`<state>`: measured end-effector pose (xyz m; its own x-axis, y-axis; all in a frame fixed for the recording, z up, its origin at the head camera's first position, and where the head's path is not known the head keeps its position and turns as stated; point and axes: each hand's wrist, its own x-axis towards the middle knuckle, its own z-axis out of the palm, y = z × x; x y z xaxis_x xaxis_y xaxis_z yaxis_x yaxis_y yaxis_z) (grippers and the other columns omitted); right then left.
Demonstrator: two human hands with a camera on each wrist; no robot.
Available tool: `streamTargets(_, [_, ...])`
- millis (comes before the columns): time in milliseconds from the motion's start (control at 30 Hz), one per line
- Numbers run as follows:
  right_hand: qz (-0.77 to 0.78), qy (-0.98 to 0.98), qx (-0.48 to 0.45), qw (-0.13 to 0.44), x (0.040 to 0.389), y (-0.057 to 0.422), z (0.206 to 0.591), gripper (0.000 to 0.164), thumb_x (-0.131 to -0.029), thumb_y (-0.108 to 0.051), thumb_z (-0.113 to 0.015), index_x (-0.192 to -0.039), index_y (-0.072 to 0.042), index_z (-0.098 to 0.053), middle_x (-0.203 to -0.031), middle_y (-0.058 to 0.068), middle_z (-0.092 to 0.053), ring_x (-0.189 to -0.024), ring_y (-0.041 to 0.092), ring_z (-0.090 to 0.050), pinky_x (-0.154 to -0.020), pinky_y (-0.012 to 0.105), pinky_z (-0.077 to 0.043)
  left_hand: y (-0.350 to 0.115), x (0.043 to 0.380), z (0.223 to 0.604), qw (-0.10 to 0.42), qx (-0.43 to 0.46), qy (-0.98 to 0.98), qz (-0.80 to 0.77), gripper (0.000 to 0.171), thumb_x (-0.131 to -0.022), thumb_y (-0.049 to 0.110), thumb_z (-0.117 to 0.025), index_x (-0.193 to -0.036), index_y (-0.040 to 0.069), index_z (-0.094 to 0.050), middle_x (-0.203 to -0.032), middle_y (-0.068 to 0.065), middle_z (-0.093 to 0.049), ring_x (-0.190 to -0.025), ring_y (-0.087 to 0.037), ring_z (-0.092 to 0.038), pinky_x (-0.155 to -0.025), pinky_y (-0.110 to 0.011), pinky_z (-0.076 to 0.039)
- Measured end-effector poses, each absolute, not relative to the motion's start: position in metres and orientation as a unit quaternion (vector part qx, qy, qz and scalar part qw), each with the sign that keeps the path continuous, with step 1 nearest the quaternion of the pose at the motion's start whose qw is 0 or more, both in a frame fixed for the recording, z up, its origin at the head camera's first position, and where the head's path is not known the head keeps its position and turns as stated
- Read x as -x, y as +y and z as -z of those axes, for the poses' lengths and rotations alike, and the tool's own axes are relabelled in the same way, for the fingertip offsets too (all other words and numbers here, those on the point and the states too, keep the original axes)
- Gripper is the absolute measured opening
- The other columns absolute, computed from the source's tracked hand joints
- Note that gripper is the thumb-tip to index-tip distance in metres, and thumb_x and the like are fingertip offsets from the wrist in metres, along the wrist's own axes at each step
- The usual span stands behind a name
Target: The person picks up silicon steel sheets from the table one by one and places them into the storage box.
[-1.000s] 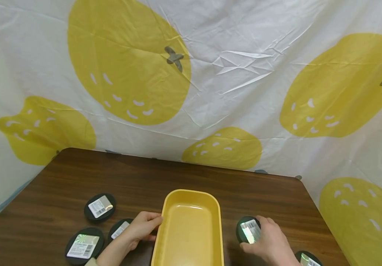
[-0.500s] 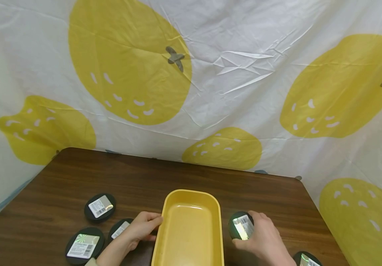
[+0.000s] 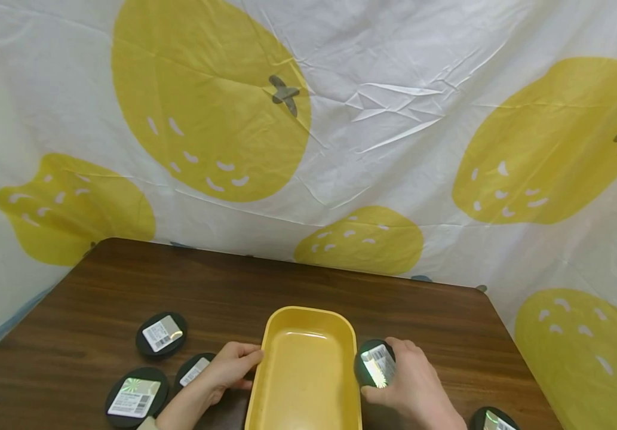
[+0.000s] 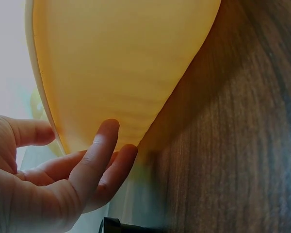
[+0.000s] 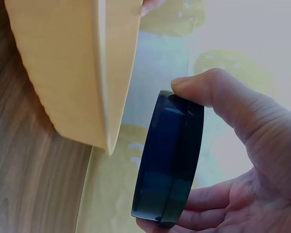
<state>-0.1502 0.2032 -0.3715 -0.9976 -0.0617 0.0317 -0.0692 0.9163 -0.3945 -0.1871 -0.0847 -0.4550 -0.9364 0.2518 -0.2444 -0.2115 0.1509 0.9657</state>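
My left hand (image 3: 229,371) holds the left side of a yellow rectangular tub (image 3: 308,382). In the left wrist view, a fingertip meets the tub's rim while bent fingers (image 4: 94,160) lie against its outer wall and lower edge. My right hand (image 3: 413,379) grips a round, flat, dark case (image 3: 374,365) with a shiny barcode label, close beside the tub's right wall. In the right wrist view the case (image 5: 169,160) is tilted on edge, thumb on one end and fingers round the other, outside the tub. The visible inside of the tub holds nothing.
To the left lie several similar dark cases (image 3: 135,397) with labels, one (image 3: 192,371) partly behind the left hand. Another case (image 3: 493,419) is at the lower right. The brown wooden table (image 3: 217,280) ends at a lemon-print cloth (image 3: 383,137).
My right hand has moved left with the dark case, from well right of the tub to right beside its wall. The left hand and the tub have stayed in place.
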Motion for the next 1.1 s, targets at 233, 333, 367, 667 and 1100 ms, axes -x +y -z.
streamTargets(233, [-0.203, -0.978, -0.053, 0.021, 0.149, 0.195, 0.371, 0.082, -0.051, -0.032, -0.089, -0.117, 0.006, -0.056, -0.108, 0.017, -0.059, -0.088, 0.026, -0.055, -0.071, 0.041, -0.051, -0.084, 0.187, 0.457, 0.179, -0.019, 0.733, -0.656, 0.035, -0.096, 0.012, -0.047, -0.117, -0.014, -0.057, -0.1, -0.017, -0.065, -0.082, -0.016, -0.063, -0.062, -0.029, -0.056])
streamTargets(333, [-0.205, -0.977, -0.06, 0.022, 0.149, 0.192, 0.371, 0.082, -0.051, -0.031, -0.089, -0.117, 0.005, -0.056, -0.106, 0.015, -0.059, -0.085, 0.024, -0.054, -0.068, 0.039, -0.05, -0.084, 0.188, 0.457, 0.177, -0.017, 0.734, -0.655, 0.034, -0.095, 0.012, -0.048, -0.116, -0.013, -0.058, -0.1, -0.017, -0.066, -0.082, -0.016, -0.063, -0.062, -0.03, -0.056])
streamTargets(367, [-0.205, -0.977, -0.061, 0.021, 0.149, 0.191, 0.371, 0.082, -0.051, -0.031, -0.089, -0.117, 0.005, -0.056, -0.106, 0.015, -0.059, -0.085, 0.023, -0.054, -0.068, 0.039, -0.05, -0.084, 0.188, 0.458, 0.177, -0.017, 0.735, -0.655, 0.034, -0.095, 0.012, -0.048, -0.115, -0.013, -0.058, -0.099, -0.016, -0.066, -0.081, -0.016, -0.063, -0.063, -0.03, -0.056])
streamTargets(667, [-0.214, -0.974, -0.07, 0.005, 0.149, 0.182, 0.373, 0.082, -0.052, -0.032, -0.089, -0.117, 0.005, -0.055, -0.107, 0.016, -0.059, -0.086, 0.025, -0.054, -0.07, 0.041, -0.051, -0.085, 0.189, 0.46, 0.177, -0.023, 0.73, -0.66, 0.034, -0.095, 0.012, -0.048, -0.115, -0.014, -0.058, -0.098, -0.016, -0.066, -0.082, -0.016, -0.063, -0.063, -0.031, -0.056])
streamTargets(1100, [-0.21, -0.97, -0.123, 0.022, 0.148, 0.171, 0.377, 0.08, -0.05, -0.033, -0.088, -0.114, 0.002, -0.056, -0.101, 0.011, -0.058, -0.083, 0.022, -0.054, -0.067, 0.038, -0.049, -0.086, 0.188, 0.459, 0.178, -0.023, 0.728, -0.661, 0.036, -0.096, 0.012, -0.047, -0.117, -0.015, -0.056, -0.102, -0.019, -0.065, -0.085, -0.018, -0.063, -0.066, -0.033, -0.057])
